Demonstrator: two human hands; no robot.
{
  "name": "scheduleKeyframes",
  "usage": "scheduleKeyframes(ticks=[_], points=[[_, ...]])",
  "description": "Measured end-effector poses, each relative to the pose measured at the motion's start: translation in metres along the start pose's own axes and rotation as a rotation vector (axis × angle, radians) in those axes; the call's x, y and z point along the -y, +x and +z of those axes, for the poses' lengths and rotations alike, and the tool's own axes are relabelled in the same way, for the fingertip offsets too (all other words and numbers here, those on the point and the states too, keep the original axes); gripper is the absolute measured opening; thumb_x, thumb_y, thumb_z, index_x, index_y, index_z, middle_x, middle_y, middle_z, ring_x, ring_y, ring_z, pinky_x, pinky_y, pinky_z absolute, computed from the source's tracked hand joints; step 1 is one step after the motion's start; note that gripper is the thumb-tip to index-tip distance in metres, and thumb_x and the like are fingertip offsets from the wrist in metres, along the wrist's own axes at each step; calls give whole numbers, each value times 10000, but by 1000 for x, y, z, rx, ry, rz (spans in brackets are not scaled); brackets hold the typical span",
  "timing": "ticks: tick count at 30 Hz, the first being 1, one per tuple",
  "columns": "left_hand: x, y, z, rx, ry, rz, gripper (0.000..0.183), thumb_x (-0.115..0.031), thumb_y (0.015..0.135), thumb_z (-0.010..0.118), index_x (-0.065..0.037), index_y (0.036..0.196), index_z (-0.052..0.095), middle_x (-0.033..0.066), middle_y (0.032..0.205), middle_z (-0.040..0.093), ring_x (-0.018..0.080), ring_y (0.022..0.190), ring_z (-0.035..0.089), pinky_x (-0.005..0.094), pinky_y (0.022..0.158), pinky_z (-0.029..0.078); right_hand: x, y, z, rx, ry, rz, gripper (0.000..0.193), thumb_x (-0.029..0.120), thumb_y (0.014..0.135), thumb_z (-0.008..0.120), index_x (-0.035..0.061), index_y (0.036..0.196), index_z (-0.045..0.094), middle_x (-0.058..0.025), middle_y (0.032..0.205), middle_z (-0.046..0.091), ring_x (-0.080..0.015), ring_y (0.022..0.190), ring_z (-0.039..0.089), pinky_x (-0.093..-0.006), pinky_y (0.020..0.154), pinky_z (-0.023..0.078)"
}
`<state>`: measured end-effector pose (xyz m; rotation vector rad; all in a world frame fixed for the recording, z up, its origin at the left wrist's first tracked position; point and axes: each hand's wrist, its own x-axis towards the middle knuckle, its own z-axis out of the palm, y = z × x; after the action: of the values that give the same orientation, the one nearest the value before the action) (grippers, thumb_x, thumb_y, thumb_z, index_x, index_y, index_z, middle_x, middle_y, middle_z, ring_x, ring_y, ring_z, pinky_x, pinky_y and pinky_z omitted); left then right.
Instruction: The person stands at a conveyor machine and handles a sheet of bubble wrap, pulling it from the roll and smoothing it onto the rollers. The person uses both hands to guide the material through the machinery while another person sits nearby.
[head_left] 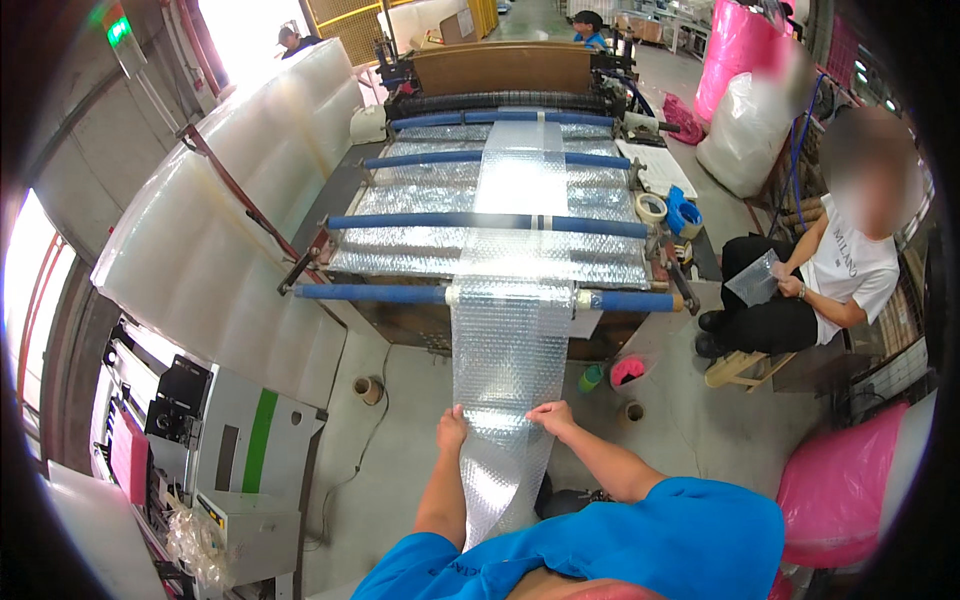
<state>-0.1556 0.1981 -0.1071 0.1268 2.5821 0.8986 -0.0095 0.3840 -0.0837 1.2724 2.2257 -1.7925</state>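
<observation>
A long strip of clear bubble wrap (508,350) comes off the machine, passes over the front blue roller (375,293) and hangs down toward my body. My left hand (452,427) grips its left edge, fingers closed on the film. On the opposite edge, my right hand (551,417) pinches the wrap between thumb and fingers at about the same height. Below my hands the strip narrows and twists, and its lower end runs out of sight by my blue shirt (620,535).
Large bubble wrap rolls (220,210) line the left, above a grey-and-green machine (250,440). Tape rolls (683,215) lie at the machine's right side. A seated person (850,260) at right holds a small bubble wrap piece. Pink rolls (840,485) and floor cores (367,389) stand nearby.
</observation>
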Motion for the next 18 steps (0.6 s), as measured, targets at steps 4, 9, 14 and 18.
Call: scheduleKeyframes(ticks=[4, 9, 14, 18], points=[[-33, 20, -2, -37, -91, 102, 447, -417, 828, 339, -25, 888, 545, 216, 878, 551, 385, 848, 510, 428, 729, 390, 23, 26, -23, -73, -25, -105, 272, 293, 583, 713, 74, 732, 656, -48, 674, 610, -110, 626, 548, -240, 602, 432], [-63, 23, -31, -23, -304, 151, 502, -457, 808, 393, 11, 778, 572, 155, 734, 578, 295, 714, 542, 364, 644, 405, 65, 15, -37, -107, 93, -180, 247, 261, 601, 712, 74, 750, 649, -39, 689, 605, -112, 652, 547, -253, 592, 435], [-36, 3, -63, 311, -397, -49, 636, -582, 663, 547, 53, 707, 572, 66, 666, 542, 171, 640, 498, 302, 590, 397, 89, -43, -45, 130, 484, -200, 300, 207, 643, 704, 94, 907, 614, -14, 783, 586, -70, 665, 508, -216, 506, 405], [-60, -37, -100, 315, -143, 151, 722, -591, 590, 605, 80, 851, 561, 89, 716, 546, 184, 629, 496, 311, 595, 398, 82, -81, -46, 227, 497, -182, 355, 190, 668, 687, 110, 995, 576, -15, 847, 579, -64, 710, 499, -216, 564, 404]])
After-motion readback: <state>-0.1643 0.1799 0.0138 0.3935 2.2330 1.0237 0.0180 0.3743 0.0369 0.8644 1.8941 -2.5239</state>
